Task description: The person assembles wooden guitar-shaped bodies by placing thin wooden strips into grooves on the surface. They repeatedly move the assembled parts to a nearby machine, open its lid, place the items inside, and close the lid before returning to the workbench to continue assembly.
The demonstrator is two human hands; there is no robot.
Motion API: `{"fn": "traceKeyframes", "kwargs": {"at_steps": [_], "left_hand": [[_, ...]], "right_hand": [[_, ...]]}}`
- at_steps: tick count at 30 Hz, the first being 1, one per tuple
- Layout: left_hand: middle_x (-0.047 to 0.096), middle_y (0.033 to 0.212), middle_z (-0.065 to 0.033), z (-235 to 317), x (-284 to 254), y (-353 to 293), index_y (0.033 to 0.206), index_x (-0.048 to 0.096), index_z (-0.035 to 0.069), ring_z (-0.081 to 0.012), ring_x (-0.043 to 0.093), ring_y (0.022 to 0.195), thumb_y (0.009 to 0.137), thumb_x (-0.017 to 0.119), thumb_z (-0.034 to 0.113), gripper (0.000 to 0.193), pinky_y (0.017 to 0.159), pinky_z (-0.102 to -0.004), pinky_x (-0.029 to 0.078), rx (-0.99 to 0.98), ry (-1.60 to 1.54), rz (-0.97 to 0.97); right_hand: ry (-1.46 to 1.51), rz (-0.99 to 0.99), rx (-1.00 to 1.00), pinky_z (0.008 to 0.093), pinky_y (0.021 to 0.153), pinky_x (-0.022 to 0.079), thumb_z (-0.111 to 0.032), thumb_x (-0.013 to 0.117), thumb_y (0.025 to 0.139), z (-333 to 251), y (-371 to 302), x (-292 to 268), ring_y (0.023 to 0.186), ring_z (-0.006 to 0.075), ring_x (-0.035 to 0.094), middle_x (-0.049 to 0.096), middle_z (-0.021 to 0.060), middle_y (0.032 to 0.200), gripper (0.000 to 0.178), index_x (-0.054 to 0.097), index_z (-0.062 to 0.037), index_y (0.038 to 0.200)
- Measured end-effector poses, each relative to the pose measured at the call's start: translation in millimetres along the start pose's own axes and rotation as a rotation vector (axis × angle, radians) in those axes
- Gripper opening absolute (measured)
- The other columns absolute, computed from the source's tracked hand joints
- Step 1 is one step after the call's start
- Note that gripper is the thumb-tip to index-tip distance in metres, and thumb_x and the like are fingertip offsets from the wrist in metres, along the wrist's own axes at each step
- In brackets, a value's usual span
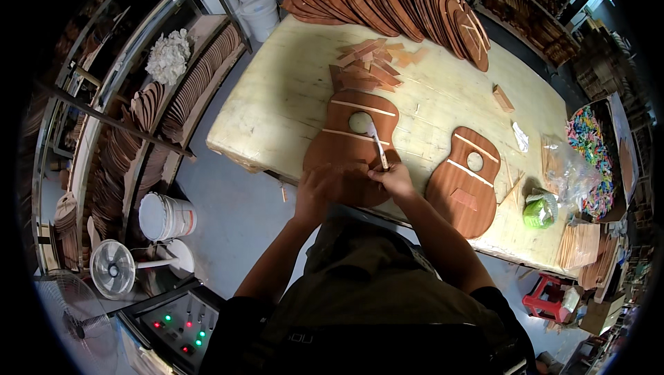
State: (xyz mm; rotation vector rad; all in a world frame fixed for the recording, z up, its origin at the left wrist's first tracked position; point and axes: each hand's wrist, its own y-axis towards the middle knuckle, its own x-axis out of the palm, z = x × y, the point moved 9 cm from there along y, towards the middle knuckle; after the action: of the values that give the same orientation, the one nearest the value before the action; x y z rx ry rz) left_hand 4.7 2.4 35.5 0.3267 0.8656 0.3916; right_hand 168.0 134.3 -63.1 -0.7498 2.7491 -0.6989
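Fingers of the right hand [393, 180] are closed on the handle of a slim, pale-ended tool [378, 143], whose exact kind I cannot tell; the tool's long axis runs away from the fingers, slightly leftward, toward the table's far edge, its tip beside the right rim of the round hole [360, 122] in a guitar-shaped wooden board [339, 150]; that board lies with its wide end at the near edge of the table [270, 102], toward the left corner, its own long axis running from near edge to far; two pale strips [364, 107] cross it, one on each side of the hole.

Left hand [313, 187] rests at the wide end's left side, its fingers bent inward over the wood; whether they pinch anything is too blurred to tell; of the two, the right hand is nearer the hole, which lies beyond it and to its left.

Toward the right end of the near edge lies a second guitar-shaped board [451, 185] bearing a reddish patch [463, 199]; thin wood offcuts [366, 63] are heaped beyond the first board; a row of stacked boards [394, 8] lines the far edge.
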Motion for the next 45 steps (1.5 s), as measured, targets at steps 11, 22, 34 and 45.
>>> {"fn": "traceKeyframes", "kwargs": {"at_steps": [11,22,34,45], "left_hand": [[0.051,0.128,-0.0133,-1,53,6,0.12,0.06,0.005,-0.0347,0.045,0.123,0.083,0.063,0.014,0.038,0.101,-0.0445,0.04,0.166,0.153,-0.156],[0.05,0.131,-0.0109,-3,60,1,0.124,0.058,0.01,-0.0335,0.046,0.12,0.084,0.06,0.018,0.04,0.099,-0.0465,0.039,0.178,0.252,-0.157],[0.046,0.136,-0.0097,-1,70,-2,0.128,0.056,0.009,-0.0337,0.044,0.121,0.086,0.059,0.016,0.043,0.098,-0.047,0.039,0.158,0.376,-0.201],[0.047,0.134,-0.0096,8,75,1,0.126,0.057,0.01,-0.0324,0.045,0.118,0.085,0.06,0.017,0.041,0.096,-0.0467,0.04,0.152,0.37,-0.214]], "right_hand": [[-0.24,0.212,-0.04,0.0274,0.041,0.043,-0.013,0.074,0.078,0,16,-1,0.044,0.0132,0.055,0.062,0.0059,0.059,0.016,0.065,-0.0007,0.077],[-0.44,0.251,-0.143,0.0289,0.045,0.048,-0.016,0.074,0.077,-1,20,1,0.05,0.0148,0.06,0.064,0.0075,0.062,0.019,0.063,-0.001,0.077],[0.181,0.571,-0.2,0.028,0.069,0.045,-0.036,0.068,0.087,7,-66,-140,0.073,0.0118,0.054,0.062,0.0033,0.081,0.037,0.062,-0.0006,0.098],[0.442,0.87,-0.168,0.0204,0.039,0.027,-0.033,0.06,0.093,71,-174,-291,0.045,0.0039,0.038,0.056,-0.0014,0.063,0.025,0.063,-0.0076,0.097]]}}
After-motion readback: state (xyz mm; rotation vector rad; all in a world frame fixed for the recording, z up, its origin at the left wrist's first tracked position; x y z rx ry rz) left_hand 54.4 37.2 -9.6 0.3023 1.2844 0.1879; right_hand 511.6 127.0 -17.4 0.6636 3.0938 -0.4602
